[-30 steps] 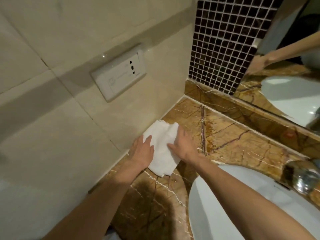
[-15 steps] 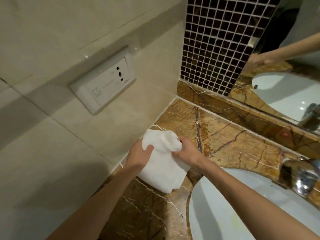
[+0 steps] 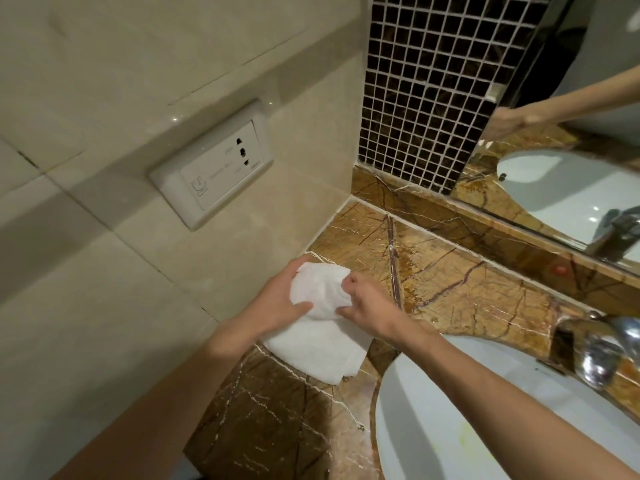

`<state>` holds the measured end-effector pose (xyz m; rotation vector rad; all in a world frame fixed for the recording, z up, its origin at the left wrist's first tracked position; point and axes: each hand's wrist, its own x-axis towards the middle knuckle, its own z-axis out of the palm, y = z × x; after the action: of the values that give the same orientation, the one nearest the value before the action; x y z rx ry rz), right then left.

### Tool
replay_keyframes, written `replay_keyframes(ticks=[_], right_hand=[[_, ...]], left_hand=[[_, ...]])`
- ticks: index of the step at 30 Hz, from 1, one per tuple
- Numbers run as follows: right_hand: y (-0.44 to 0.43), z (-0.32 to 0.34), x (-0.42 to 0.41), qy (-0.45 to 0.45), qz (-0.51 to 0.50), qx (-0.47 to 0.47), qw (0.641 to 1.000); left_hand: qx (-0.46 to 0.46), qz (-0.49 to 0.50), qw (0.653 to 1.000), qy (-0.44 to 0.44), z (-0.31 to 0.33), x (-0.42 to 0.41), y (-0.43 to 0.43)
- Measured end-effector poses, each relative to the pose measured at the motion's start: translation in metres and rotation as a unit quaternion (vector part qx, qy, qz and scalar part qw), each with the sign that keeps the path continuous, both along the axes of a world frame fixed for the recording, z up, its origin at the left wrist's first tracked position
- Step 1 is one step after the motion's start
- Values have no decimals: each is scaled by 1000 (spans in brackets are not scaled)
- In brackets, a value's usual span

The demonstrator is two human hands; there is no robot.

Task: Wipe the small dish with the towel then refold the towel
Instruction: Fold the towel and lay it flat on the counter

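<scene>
A white towel (image 3: pixel 320 336) lies on the brown marble counter (image 3: pixel 460 285) close to the left wall. Its far end is lifted and curled back over the rest. My left hand (image 3: pixel 277 299) grips that raised end from the left, thumb across the cloth. On the other side my right hand (image 3: pixel 369 304) pinches the same fold with its fingers. The near part of the towel rests flat on the counter. No small dish shows anywhere in view.
A white basin (image 3: pixel 485 410) is set into the counter at the lower right, with a chrome tap (image 3: pixel 595 351) behind it. A wall socket plate (image 3: pixel 211 168) sits on the beige tiles at left. Dark mosaic tiles (image 3: pixel 433 91) and a mirror (image 3: pixel 571 168) stand behind.
Both hands went from pressing the towel flat to gripping its far end and lifting it back toward me over the rest of the cloth.
</scene>
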<state>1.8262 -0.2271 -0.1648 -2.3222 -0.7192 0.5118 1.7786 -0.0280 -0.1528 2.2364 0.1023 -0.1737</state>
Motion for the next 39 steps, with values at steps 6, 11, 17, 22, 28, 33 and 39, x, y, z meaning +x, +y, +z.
replay_keyframes(ticks=[6, 11, 17, 22, 28, 33, 39], right_hand=[[1, -1, -13, -165, 53, -11, 985], [-2, 7, -21, -218, 30, 56, 974], [-10, 7, -17, -142, 39, 13, 989], [-18, 12, -6, -120, 36, -63, 990], [-5, 16, -8, -195, 117, -29, 973], [2, 18, -5, -157, 133, 17, 978], [7, 29, 0, -128, 149, 36, 980]], left_hand=[[258, -209, 941, 72, 21, 2, -10], [322, -250, 910, 79, 35, 5, -18], [328, -203, 922, -5, 46, 4, -14], [221, -109, 968, -36, 54, 1, -8], [98, -154, 983, -13, 61, 0, -11], [12, -146, 988, 50, 62, -5, -7], [-1, -122, 992, 44, 61, -1, -4]])
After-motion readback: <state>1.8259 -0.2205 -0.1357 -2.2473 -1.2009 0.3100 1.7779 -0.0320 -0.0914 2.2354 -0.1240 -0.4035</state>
